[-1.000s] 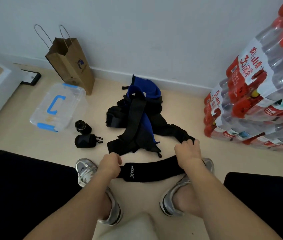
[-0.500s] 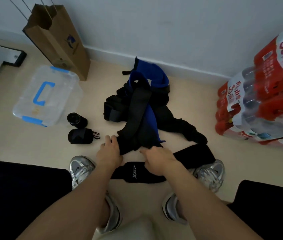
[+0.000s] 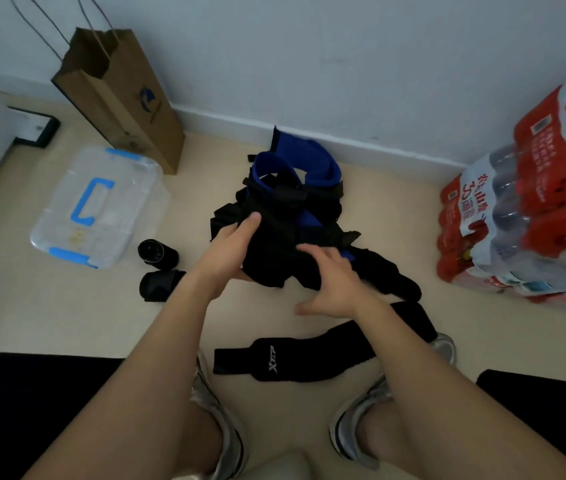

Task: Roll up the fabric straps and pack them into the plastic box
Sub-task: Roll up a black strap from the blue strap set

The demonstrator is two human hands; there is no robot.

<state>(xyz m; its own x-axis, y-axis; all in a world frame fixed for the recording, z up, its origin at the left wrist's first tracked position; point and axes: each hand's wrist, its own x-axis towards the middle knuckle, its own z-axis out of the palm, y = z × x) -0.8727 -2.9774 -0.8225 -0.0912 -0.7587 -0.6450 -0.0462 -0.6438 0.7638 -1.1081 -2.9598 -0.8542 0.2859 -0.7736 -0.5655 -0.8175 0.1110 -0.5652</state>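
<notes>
A tangled pile of black and blue fabric straps [image 3: 295,209] lies on the floor near the wall. My left hand [image 3: 229,251] is against its left edge with fingers extended, partly covered by black fabric. My right hand [image 3: 333,285] rests on the pile's front, fingers straight and thumb spread. One black strap with a white logo [image 3: 309,355] lies flat, untouched, in front of my feet. Two rolled black straps [image 3: 157,252] [image 3: 158,289] sit left of my hands. The clear plastic box [image 3: 67,233] with a blue handle and latches stands further left, lid on.
A brown paper bag [image 3: 119,98] stands behind the box by the wall. Shrink-wrapped packs of water bottles [image 3: 534,209] are stacked at the right. A small black frame [image 3: 37,128] lies at the far left. My shoes [image 3: 219,431] are below, between dark surfaces [image 3: 32,403].
Both hands have let go of the flat logo strap and moved forward onto the pile. The pile is bunched up and sits further from the flat strap.
</notes>
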